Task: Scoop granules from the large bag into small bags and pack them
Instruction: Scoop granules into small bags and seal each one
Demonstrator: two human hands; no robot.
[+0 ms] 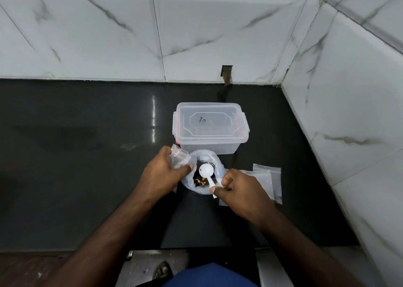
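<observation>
Dark polished countertop (87, 156) in a corner of white marble-look wall tiles (218, 36), head view only.

Layout by clock face from the large bag (209, 164) at centre: clear lidded plastic box (210, 127) at 12, touching or just behind the bag, lid on. Stack of empty small bags (269, 182) at 3, flat on the counter. Left hand (161, 173) at 9, right hand (237, 188) at 4–5.

Progress: early or mid-cycle, judging by the layout. No filled small bag shows anywhere on the counter. Large bag is open, rim rolled down, with a few golden-brown granules (200, 181) visible low inside. White scoop (206, 171) sits bowl-up over the bag mouth; bowl looks empty. Left to do: load the scoop, tip into a small bag, seal, pack. Whether the box already holds packed bags, can't tell — nothing obvious through the lid.

Hands:
- Left: palm down, fingers curled, clenched on a clear small bag (180, 156) at the large bag's 10 o'clock rim. Thumb points toward the bag mouth. Whether it also pins the rim, can't tell.
- Right: pinching the scoop handle between thumb and forefinger, remaining fingers curled under, wrist coming in from 5. Handle angled down-right, bowl toward 11.

Both forearms bare, converging on the bag.
</observation>
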